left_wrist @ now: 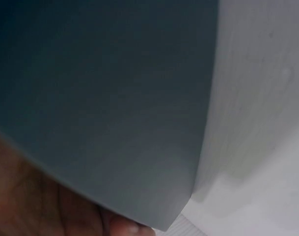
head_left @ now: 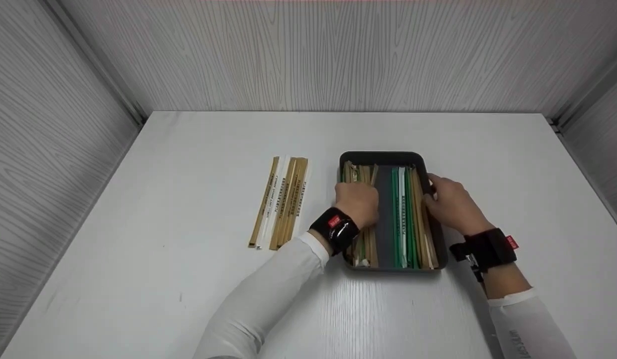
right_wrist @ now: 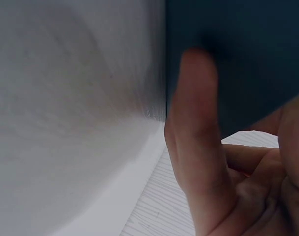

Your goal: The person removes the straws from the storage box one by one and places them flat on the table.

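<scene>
A dark grey rectangular box (head_left: 392, 269) holds long flat paper-wrapped sticks in two groups, with a bare strip of its floor between. Brown wrappers (head_left: 367, 249) fill the left side; green, white and brown wrappers (head_left: 410, 219) lie on the right. My left hand (head_left: 358, 202) reaches over the left rim, its fingers bent down among the brown sticks. Those fingertips are hidden, and the left wrist view shows mostly the box's outer wall (left_wrist: 120, 123). My right hand (head_left: 453, 203) grips the box's right wall, one finger (right_wrist: 198, 103) pressed against its outside.
Left of the box, a loose row of brown and white wrapped sticks (head_left: 288, 199) lies on the white table (head_left: 189, 199). Wood-grain panels (head_left: 313, 55) stand behind the table and at both sides.
</scene>
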Available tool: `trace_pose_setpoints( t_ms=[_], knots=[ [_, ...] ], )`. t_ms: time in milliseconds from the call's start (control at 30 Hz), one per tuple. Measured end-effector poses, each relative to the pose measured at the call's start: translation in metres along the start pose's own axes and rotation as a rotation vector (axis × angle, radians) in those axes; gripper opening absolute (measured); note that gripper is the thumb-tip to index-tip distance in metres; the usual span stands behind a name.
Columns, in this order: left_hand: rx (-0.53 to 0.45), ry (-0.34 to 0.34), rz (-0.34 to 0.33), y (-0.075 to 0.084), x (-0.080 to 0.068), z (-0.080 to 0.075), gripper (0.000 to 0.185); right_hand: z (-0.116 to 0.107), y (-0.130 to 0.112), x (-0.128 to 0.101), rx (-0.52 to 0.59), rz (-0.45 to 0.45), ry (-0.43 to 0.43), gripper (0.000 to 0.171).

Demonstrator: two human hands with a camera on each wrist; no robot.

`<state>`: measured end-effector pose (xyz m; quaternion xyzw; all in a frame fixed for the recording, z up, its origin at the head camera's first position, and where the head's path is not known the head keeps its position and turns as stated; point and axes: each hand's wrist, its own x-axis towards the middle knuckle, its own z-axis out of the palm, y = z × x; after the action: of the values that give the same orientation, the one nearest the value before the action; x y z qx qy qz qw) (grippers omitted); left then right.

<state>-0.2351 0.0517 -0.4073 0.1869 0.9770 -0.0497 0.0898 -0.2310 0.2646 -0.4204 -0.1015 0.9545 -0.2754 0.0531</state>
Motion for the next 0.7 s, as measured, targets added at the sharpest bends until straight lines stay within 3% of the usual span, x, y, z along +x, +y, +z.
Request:
trace_pose_setpoints(
  t_ms=[167,333,400,567,700],
  knots=[
    [-0.128,0.017,0.005,-0.004,-0.003,-0.001,0.031,0.001,0.001,0.0,-0.001,-0.01,0.002,0.052],
    [-0.349,0.05,0.036,-0.013,-0.009,-0.007,0.046,0.0,0.002,0.0,0.011,0.006,-0.01,0.053],
    [-0.417,0.062,0.054,-0.016,-0.011,-0.012,0.04,-0.001,0.001,0.0,0.01,0.01,-0.012,0.052],
    [-0.547,0.126,0.078,-0.024,-0.02,-0.028,0.005,-0.002,0.001,0.001,0.005,0.01,-0.012,0.052],
    [-0.643,0.193,0.084,-0.035,-0.031,-0.042,0.004,-0.002,0.001,0.002,0.004,0.012,-0.013,0.051]
  ],
)
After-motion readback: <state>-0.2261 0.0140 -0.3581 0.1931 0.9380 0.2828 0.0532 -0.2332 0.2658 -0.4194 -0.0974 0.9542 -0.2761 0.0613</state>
